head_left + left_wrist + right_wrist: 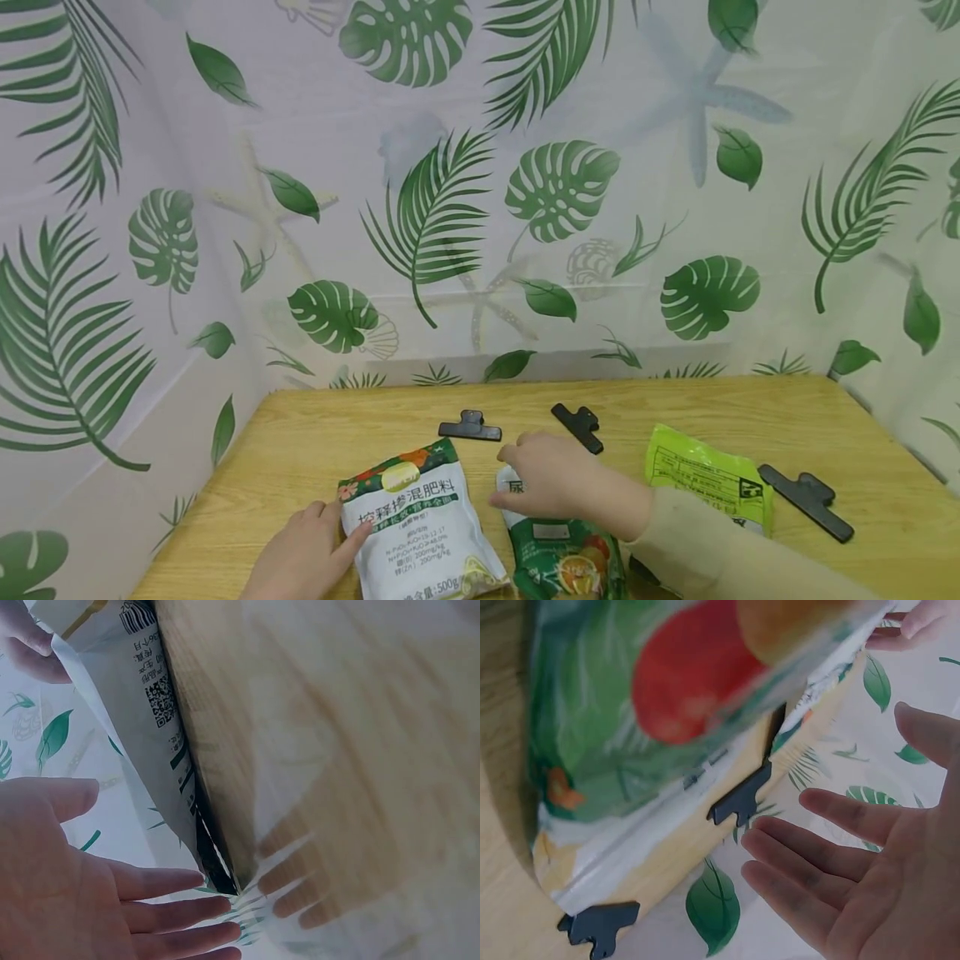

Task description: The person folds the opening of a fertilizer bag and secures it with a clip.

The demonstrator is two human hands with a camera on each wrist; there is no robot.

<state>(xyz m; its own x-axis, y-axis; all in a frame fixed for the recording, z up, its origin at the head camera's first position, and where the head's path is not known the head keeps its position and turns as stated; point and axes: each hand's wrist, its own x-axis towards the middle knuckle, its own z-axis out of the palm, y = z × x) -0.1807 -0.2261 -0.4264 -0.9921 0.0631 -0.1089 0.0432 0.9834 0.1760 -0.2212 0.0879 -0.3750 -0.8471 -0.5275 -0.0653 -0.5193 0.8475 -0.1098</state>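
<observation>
While three printed bags are set out side by side on the wooden table (337,425), the handling of them looks only partly done, and neither hand has a firm hold on anything. The white controlled-release fertilizer bag (416,546) lies at the left with its printed front up. Just right of it is the green-and-white bag (536,550) with fruit pictures, and at the right lies the lime-green bag (701,467), partly hidden by the beige sleeve (712,533).

The left hand (303,550) is at the white bag's left edge, its thumb over the front; the left wrist view shows its fingers straight and apart, gripping nothing. The right hand (562,479) is over the far end of the green-and-white bag, fingers loosely extended and holding nothing; whether it touches the bag is unclear.

As for the clips, none is fastened to a bag. The left black clip (470,427) and the middle black clip (577,427) lie loose at the far side, and the right black clip (810,500) lies just beside the lime-green bag, perhaps touching it. So the laying out seems done, while any firm grip and any use of the clips appear to be left. Whether the bags are sealed cannot be told.
</observation>
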